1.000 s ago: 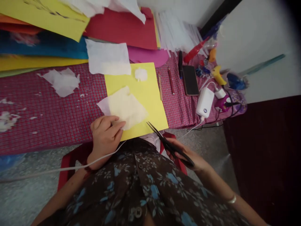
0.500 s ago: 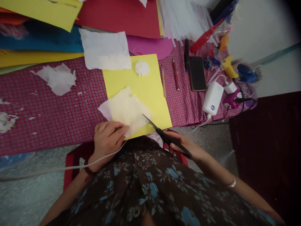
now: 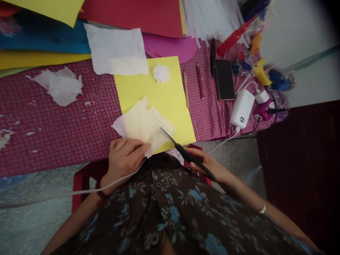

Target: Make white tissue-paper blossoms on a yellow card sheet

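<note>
Left hand [image 3: 124,156]: fingers pinch the near corner of the tissue sheet [image 3: 143,122], which lies just beyond them on yellow paper [image 3: 170,95]. Right hand [image 3: 209,166]: clenched round scissors [image 3: 186,153]. Blades slant up-left, tip at tissue's right edge.

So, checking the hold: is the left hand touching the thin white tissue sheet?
Touching. The head view shows the left hand with fingertips on the near edge of the tissue sheet.

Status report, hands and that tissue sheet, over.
Left hand pinches tissue sheet on yellow card. Right hand grips scissors, tips at sheet's right edge. Nothing in the way.
</note>
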Action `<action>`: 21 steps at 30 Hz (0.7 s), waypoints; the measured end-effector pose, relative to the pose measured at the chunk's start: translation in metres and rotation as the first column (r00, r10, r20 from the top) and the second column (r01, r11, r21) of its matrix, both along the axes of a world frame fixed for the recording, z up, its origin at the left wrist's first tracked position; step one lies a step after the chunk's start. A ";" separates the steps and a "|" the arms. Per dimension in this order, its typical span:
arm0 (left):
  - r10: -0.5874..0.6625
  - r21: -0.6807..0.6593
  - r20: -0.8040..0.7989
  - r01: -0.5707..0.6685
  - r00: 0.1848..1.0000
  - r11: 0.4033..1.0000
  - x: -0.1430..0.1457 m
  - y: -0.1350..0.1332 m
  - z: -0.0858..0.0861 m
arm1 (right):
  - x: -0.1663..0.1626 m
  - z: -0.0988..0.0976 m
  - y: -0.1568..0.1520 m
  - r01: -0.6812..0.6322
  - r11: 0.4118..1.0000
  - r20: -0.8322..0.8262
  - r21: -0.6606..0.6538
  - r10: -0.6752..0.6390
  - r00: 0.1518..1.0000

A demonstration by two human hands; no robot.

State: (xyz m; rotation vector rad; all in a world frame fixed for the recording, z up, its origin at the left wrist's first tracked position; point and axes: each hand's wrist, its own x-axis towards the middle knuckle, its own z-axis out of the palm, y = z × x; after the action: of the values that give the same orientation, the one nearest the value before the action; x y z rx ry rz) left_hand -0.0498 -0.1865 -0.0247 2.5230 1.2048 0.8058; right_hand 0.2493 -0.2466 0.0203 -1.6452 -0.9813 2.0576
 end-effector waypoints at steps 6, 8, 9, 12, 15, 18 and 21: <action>-0.007 0.004 -0.016 0.007 1.000 1.000 0.000 -0.001 0.000 | 0.001 0.004 0.002 -0.040 0.999 -0.003 0.013 0.040 0.999; -0.012 -0.005 -0.013 0.012 1.000 1.000 0.000 0.000 0.000 | 0.001 0.005 0.004 -0.062 0.997 -0.001 0.037 0.062 0.998; -0.018 -0.006 -0.010 0.018 1.000 1.000 0.000 0.000 0.000 | 0.001 0.006 0.004 -0.069 0.996 0.006 0.048 0.069 0.998; -0.026 -0.007 -0.007 0.026 1.000 1.000 0.001 0.000 0.001 | -0.001 0.006 0.005 -0.073 0.996 0.040 0.053 0.071 0.997; -0.023 -0.008 -0.006 0.022 1.000 1.000 0.001 0.001 0.002 | -0.003 0.006 0.004 -0.032 0.999 0.058 0.033 0.030 0.998; -0.016 -0.018 0.003 0.016 1.000 1.000 0.002 0.001 0.002 | -0.006 0.005 0.002 0.005 1.000 0.055 -0.027 -0.003 0.998; -0.016 -0.024 0.014 0.016 1.000 1.000 0.001 0.001 0.001 | -0.007 0.004 0.001 0.001 0.998 0.044 -0.060 0.001 0.999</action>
State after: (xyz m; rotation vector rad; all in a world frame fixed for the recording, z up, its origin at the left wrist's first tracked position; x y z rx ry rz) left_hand -0.0487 -0.1859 -0.0241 2.5005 1.1812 0.7995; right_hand 0.2427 -0.2456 0.0244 -1.7279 -0.9420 2.0783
